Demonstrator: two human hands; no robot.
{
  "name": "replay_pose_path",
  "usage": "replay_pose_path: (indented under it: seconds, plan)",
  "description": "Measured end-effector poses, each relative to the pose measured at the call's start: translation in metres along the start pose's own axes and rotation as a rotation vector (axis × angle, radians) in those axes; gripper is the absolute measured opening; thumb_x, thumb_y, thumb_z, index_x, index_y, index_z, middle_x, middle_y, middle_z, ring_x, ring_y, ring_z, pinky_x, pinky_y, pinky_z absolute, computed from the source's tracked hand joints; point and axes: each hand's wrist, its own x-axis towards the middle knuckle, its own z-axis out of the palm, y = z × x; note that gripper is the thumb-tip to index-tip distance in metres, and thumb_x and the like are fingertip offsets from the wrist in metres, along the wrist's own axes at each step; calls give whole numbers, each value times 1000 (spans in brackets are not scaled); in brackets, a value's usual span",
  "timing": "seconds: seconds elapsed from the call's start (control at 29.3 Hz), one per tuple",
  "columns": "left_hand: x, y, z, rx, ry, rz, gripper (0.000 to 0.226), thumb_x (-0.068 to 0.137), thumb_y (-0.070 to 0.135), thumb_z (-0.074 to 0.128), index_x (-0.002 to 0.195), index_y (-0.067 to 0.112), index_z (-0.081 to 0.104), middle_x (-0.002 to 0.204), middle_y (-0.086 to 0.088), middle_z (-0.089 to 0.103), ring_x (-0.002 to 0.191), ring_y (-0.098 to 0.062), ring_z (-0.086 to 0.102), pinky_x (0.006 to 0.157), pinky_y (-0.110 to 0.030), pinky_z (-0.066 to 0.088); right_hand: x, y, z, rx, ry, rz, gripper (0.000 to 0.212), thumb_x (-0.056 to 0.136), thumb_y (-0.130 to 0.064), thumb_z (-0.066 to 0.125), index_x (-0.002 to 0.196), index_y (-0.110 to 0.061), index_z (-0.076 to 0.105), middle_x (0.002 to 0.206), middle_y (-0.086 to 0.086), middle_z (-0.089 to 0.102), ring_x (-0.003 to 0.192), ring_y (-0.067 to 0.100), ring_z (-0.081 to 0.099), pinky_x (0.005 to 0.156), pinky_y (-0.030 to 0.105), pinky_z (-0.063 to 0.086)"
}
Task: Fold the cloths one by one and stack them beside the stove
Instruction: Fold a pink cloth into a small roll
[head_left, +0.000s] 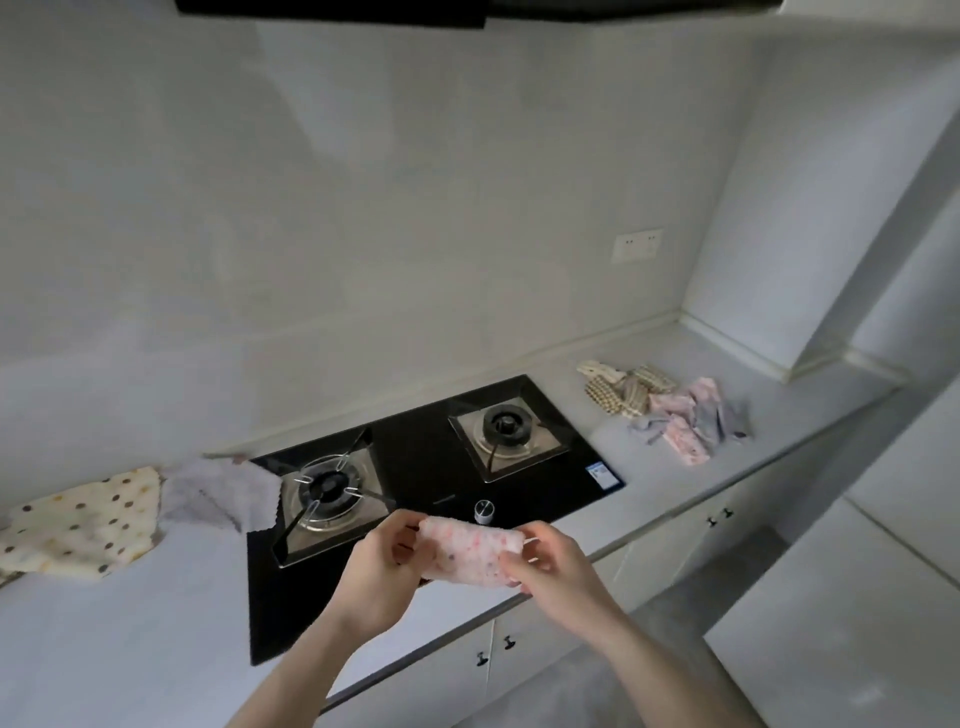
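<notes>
A: Nearest the camera, item one: left hand (382, 564) and right hand (553, 564) pinching a small pink speckled fleece cloth (467, 551), above the black glass gas stove (415, 493).

B: Advice: align edges before creasing. Beyond: crumpled unfolded cloths (670, 410), right countertop.

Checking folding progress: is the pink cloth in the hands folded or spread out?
Folded: the pink cloth is a small doubled strip pinched between left hand and right hand.

Two bare forearms enter from the bottom edge, no sleeves showing on either; the left hand (382, 569) and right hand (553, 564) are uncovered, without gloves; no rings, watch or bracelet show; fingernails short and plain.
</notes>
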Motion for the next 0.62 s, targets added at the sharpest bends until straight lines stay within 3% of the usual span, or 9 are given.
replay_pose_path:
  seconds: [0.14,0.27,0.44,0.62]
  plan:
    - [50,41,62,7,-52,-3,18,100,25,65,117,31,63,105,13,71,96,-7,70,79,-21,59,30,27,-75,-30,47,52,39,84,-50,71,117,-31,62,113,-9,69,102,7,68,81,25,61]
    - [97,75,111,21,-111,-44,26,99,28,65,124,33,58,114,12,67,103,-9,66,87,-23,57,66,43,-142,-12,40,92,33,83,-46,71,111,-30,64,110,-7,70,98,10,70,86,34,63]
    - [136,95,143,52,-141,-93,32,100,25,63,130,33,54,116,12,64,101,-7,65,82,-17,53,106,49,-189,46,-4,147,34,88,-40,70,118,-28,61,115,-6,68,101,12,70,86,28,61]
    - [187,102,151,93,-202,-97,33,100,23,63,131,31,57,116,11,68,104,-6,65,92,-22,54,141,63,-211,127,45,209,34,91,-34,68,122,-20,62,115,-3,70,95,11,73,79,24,59]
